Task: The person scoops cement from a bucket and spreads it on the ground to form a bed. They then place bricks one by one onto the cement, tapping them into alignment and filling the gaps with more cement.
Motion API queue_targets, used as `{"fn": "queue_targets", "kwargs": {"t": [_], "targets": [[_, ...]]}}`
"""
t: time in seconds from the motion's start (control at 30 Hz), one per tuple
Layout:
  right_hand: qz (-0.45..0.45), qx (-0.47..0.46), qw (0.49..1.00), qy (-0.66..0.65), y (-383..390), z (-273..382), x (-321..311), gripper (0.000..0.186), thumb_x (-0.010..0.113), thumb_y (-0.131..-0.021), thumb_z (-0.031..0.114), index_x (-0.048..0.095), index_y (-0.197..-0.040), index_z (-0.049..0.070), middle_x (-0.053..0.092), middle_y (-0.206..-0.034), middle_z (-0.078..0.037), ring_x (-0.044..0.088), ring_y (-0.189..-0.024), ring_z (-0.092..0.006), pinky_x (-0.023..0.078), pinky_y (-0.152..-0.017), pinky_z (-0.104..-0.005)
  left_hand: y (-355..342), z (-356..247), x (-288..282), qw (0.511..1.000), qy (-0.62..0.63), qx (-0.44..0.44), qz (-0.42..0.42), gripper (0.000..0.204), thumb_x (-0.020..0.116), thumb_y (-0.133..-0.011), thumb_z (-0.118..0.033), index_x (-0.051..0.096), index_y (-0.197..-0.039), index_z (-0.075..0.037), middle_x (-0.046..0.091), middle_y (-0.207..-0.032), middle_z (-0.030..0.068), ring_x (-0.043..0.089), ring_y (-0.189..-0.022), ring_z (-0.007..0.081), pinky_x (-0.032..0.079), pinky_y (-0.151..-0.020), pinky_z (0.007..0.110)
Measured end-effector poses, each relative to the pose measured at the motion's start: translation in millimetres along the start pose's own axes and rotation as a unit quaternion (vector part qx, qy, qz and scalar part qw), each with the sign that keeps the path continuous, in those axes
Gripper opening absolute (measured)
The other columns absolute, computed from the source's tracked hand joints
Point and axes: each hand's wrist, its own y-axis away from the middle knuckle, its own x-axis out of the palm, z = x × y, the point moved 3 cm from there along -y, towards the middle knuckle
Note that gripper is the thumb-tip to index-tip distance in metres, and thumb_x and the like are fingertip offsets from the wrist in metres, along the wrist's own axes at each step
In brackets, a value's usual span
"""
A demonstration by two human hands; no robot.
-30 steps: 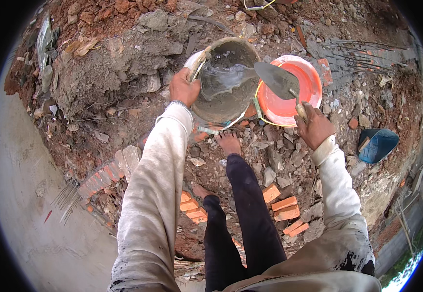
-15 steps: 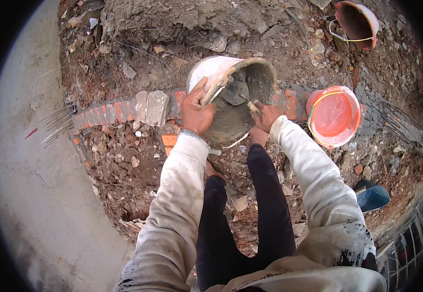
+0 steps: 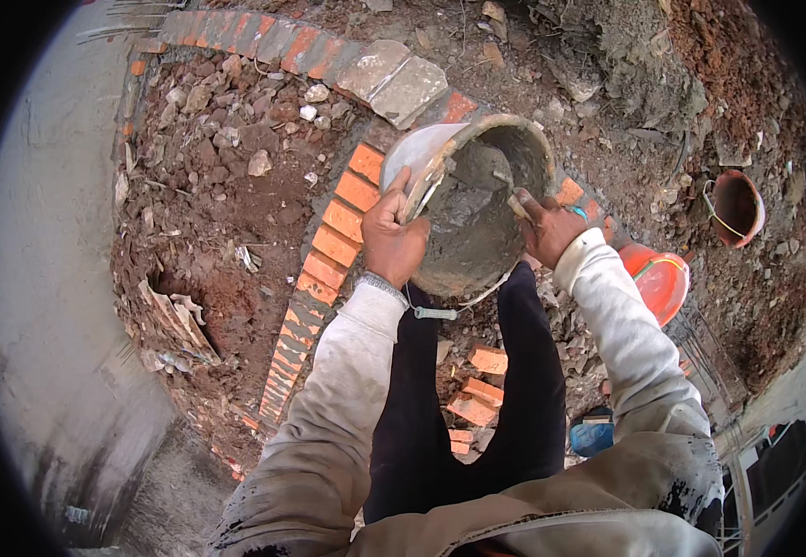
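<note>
A whitish bucket (image 3: 409, 148), its inside coated grey, is tilted with its mouth towards me. My left hand (image 3: 395, 237) is closed on its left rim, thumb over the edge. Wet grey mortar (image 3: 463, 246) lies inside. At the right of the mouth, my right hand (image 3: 554, 227) grips the short handle of a trowel (image 3: 518, 202). Its blade reaches into the bucket and is largely hidden by mortar. A thin wire handle with a pale grip (image 3: 435, 314) hangs below the bucket, in front of my legs.
A curved brick course (image 3: 273, 42) passes behind the bucket, with flat slabs (image 3: 393, 82) on it. Another brick row (image 3: 336, 245) runs down to the left. Loose bricks (image 3: 475, 401) lie between my legs. An orange bucket (image 3: 660, 286) and a reddish one (image 3: 737, 206) are at the right.
My view has turned, bringing the left brick row and the loose bricks into sight. Both hands keep their holds. The trowel blade, bare before, is now mostly obscured by mortar.
</note>
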Motion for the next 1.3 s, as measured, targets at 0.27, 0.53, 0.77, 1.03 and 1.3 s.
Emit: {"fn": "queue_targets", "kwargs": {"t": [0.27,0.53,0.77,1.03,1.3], "targets": [[-0.018,-0.109,0.991,0.069,10.2,106.9,41.9,0.056,0.06,-0.087,0.024,0.047,-0.14,0.015,0.064,-0.107,-0.022,0.065,-0.089,-0.0396,0.055,-0.081,-0.0418,67.7,13.4,-123.5,0.992,-0.01,-0.068,-0.108,0.031,0.058,-0.065,0.008,0.029,-0.068,-0.002,0.049,-0.139,0.026,0.055,-0.123,0.0225,0.045,-0.085,0.027],[0.082,-0.272,0.958,0.044,5.1,168.2,80.5,0.053,0.063,-0.085,0.03,0.055,-0.134,0.012,0.066,-0.11,-0.024,0.065,-0.097,-0.0423,0.054,-0.084,-0.0462,115.2,14.9,-159.4,0.972,0.039,-0.114,-0.201,0.028,0.059,-0.064,0.008,0.033,-0.069,0.0,0.048,-0.14,0.0265,0.054,-0.126,0.0268,0.045,-0.085,0.027],[0.064,-0.324,0.918,0.218,23.6,196.6,21.5,0.047,0.065,-0.086,0.028,0.057,-0.132,0.025,0.062,-0.105,-0.012,0.067,-0.091,-0.0319,0.053,-0.079,-0.0454,175.1,26.4,-170.1,0.921,0.18,-0.144,-0.315,0.024,0.056,-0.067,0.011,0.036,-0.066,-0.001,0.046,-0.142,0.0281,0.049,-0.128,0.021,0.042,-0.087,0.025],[0.094,-0.27,0.914,0.289,-20.3,234.3,-7.1,0.053,0.057,-0.09,0.026,0.046,-0.141,0.019,0.06,-0.114,-0.018,0.065,-0.096,-0.0369,0.053,-0.081,-0.0454,210.2,-4.7,-160.4,0.897,0.079,-0.074,-0.429,0.03,0.055,-0.061,0.014,0.03,-0.064,-0.003,0.049,-0.141,0.0261,0.055,-0.118,0.0168,0.044,-0.082,0.026],[0.165,-0.446,0.823,0.309,4.4,250.1,30.2,0.054,0.057,-0.091,0.025,0.044,-0.142,0.016,0.061,-0.099,-0.018,0.066,-0.084,-0.0382,0.055,-0.07,-0.0469,255.9,24.1,-160.4,0.853,0.122,-0.101,-0.498,0.025,0.053,-0.063,0.014,0.035,-0.065,-0.003,0.05,-0.139,0.0263,0.051,-0.125,0.0194,0.042,-0.093,0.028]]}}
